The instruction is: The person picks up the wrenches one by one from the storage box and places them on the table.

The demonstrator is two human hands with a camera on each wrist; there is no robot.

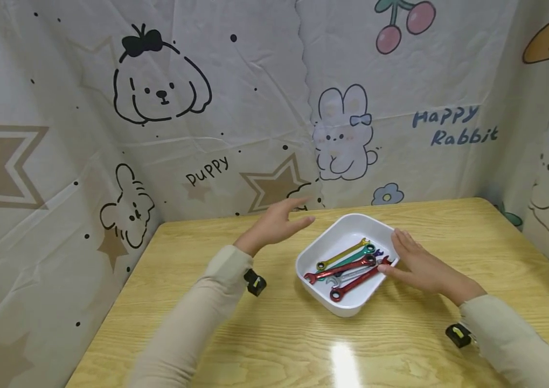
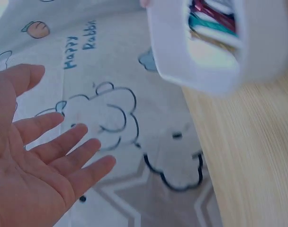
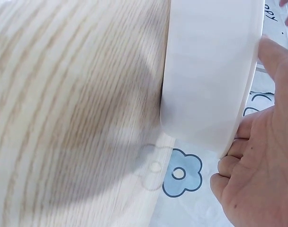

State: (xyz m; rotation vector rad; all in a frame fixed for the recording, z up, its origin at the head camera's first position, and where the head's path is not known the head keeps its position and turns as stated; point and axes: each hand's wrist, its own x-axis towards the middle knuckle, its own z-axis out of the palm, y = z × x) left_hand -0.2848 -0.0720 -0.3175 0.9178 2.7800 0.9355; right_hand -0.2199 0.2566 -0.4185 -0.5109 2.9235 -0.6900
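A white plastic tray (image 1: 320,293) with rounded corners stands on the wooden table. Inside it lie several wrenches in a loose pile: a yellow wrench (image 1: 344,254), a green wrench (image 1: 352,260), red wrenches (image 1: 362,282) and a silver wrench (image 1: 354,274), with a bit of purple showing. My right hand (image 1: 422,264) holds the tray's right corner, thumb on the rim and fingers round the far side. Off the tray's left side, my left hand (image 1: 276,223) is held above the table, fingers spread and nothing in it; the left wrist view shows its bare palm (image 2: 35,184).
The yellow wood-grain table (image 1: 196,302) ends just behind the tray. A cartoon-printed cloth (image 1: 255,108) hangs along the back and both sides. Small black devices (image 1: 255,282) are worn on the wrists.
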